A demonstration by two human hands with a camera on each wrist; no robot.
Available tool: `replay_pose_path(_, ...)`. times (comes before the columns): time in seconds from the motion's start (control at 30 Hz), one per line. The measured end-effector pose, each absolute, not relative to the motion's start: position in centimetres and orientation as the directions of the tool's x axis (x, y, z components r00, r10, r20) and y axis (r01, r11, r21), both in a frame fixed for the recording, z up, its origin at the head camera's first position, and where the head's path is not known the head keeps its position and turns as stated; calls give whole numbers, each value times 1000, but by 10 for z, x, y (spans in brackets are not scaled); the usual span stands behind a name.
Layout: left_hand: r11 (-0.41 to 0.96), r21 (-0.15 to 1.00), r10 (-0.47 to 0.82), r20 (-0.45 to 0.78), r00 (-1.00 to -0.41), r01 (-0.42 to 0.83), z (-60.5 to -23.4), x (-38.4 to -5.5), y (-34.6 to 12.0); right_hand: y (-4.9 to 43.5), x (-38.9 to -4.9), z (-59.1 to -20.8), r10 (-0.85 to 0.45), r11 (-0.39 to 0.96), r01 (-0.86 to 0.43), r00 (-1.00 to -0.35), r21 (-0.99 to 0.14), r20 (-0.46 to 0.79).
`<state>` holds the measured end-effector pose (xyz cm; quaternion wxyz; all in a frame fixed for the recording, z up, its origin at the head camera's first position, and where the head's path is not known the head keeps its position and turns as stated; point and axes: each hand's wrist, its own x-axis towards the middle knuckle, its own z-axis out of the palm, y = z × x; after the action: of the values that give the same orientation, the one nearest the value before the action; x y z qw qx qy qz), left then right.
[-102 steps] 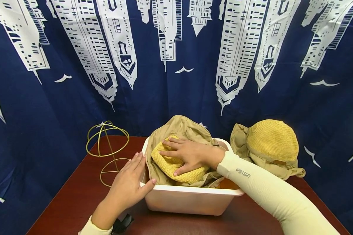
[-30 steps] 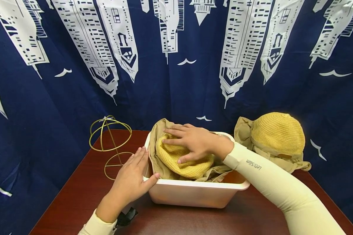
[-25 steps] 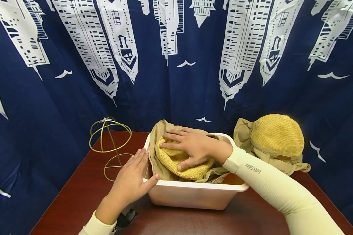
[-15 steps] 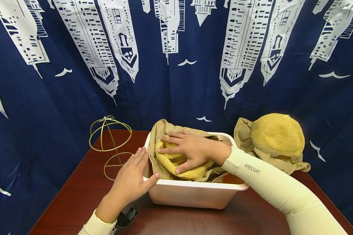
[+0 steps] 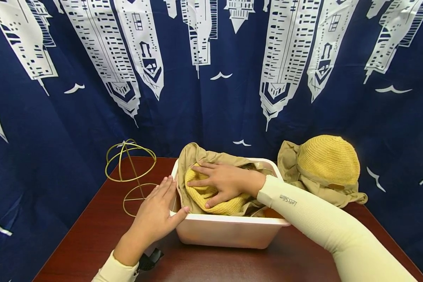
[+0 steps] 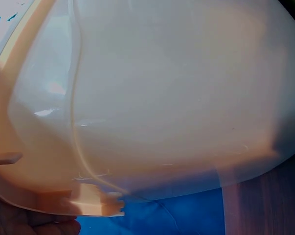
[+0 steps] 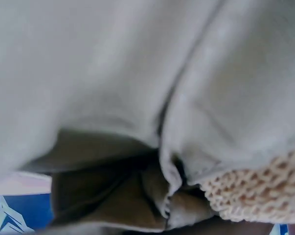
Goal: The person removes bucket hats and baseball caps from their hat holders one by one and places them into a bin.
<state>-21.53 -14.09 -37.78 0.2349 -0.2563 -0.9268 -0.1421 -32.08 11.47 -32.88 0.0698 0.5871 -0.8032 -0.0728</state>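
A yellow knit hat (image 5: pixel 229 207) with a wide beige cloth brim (image 5: pixel 225 158) is bunched inside a pale pink plastic bin (image 5: pixel 229 233). My right hand (image 5: pixel 225 182) presses on the knit crown, fingers spread, its forearm crossing the bin's right side. The left hand (image 5: pixel 155 211) rests along the bin's near left rim with straight fingers, thumb out over the front edge. Close up, the left wrist view shows the bin's smooth wall (image 6: pixel 176 88) and a bit of that hand low at left. Folded cloth (image 7: pixel 113 63) and coarse knit (image 7: pixel 260 191) fill the right wrist view.
A second yellow hat (image 5: pixel 328 160) with a beige brim sits right of the bin. On the left stands a gold wire hat stand (image 5: pixel 121 180). All are on a dark red table (image 5: pixel 91 227), before a blue curtain (image 5: pixel 232 102) printed with white buildings.
The beige cloth that stood up high at the back of the bin lies lower and folded inward. My right hand shifts slightly over the crown; my left stays on the rim.
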Motion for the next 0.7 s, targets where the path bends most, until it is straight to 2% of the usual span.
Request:
replay_pose_path(0.3, 831, 151, 407, 491, -770, 536, -379, -214, -141, 118, -324, -342, -926, 355, -930, -363, 92, -102)
replay_pose_path(0.47, 829, 142, 415, 494, -764, 541, -381, -214, -138, 118, -319, -351, -866, 438, -899, -426, 12, -261)
replay_pose_path(0.53, 827, 143, 419, 487, -766, 543, -382, -213, -136, 118, -318, -352, -846, 456, -890, -437, 11, -304)
replay_pose_path(0.7, 833, 139, 407, 502, -763, 535, -380, -213, -139, 115, -318, -340, -889, 389, -917, -399, 88, -227)
